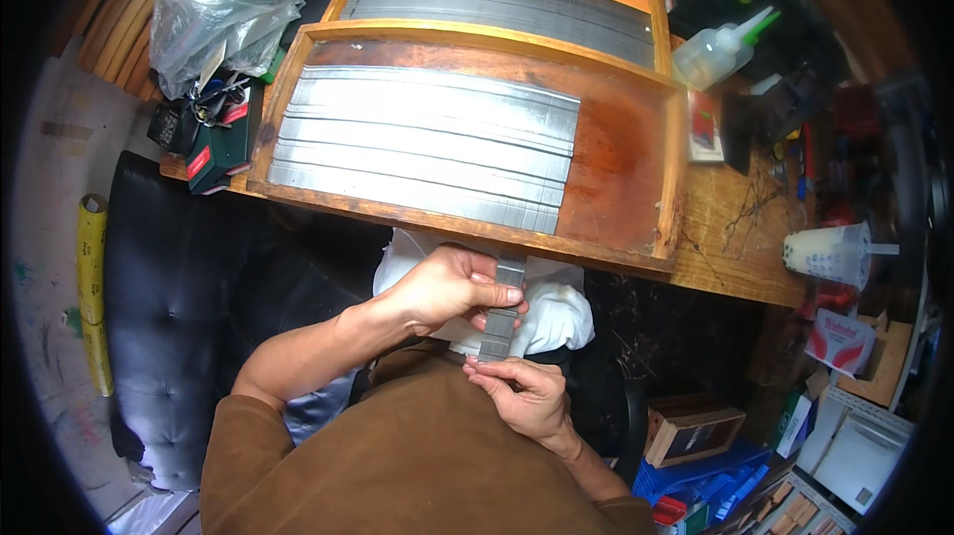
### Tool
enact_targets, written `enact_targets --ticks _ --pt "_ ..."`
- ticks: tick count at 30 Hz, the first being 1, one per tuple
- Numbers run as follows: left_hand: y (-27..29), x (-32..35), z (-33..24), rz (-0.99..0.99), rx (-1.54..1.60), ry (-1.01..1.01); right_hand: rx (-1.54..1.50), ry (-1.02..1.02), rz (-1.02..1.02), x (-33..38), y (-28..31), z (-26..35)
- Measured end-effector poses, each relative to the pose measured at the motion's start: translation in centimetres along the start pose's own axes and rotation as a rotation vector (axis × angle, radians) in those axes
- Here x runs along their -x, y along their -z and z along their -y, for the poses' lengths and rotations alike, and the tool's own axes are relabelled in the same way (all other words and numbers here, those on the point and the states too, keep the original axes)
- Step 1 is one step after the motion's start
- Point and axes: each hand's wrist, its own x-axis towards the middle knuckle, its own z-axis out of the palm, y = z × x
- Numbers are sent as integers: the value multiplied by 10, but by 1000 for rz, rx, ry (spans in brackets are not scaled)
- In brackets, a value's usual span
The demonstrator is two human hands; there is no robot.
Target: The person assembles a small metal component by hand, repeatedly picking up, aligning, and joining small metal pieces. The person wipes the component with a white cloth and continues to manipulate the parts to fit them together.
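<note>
Strip [497,332], grey, segmented: located just our side of the wooden tray [618,169] of silvery strips [427,143]; our left hand [449,289] pinches its upper part, our right hand [527,398] its near end, presumably keeping segments aligned.

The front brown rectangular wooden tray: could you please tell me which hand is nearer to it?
Left: the left hand is by the near edge of the tray; the right hand is lower in view, farther away.

Both arms [323,346] bent, fingers [494,294] curled
</note>
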Motion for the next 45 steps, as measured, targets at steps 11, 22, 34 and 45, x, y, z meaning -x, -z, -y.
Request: enact_targets --ticks 11,22,34,45 --pt "-9 24 22 -85 -608 -721 207 71 -101 -61 46 34" --pt "5 32 37 -237 -585 -924 151 272 27 -96 18 37" --pt "25 -4 34 -83 -61 -55 983 -165 -68 -51 80 -18" --pt "29 -38 67 11 -78 -26 156 -233 -25 -62 53 -30"
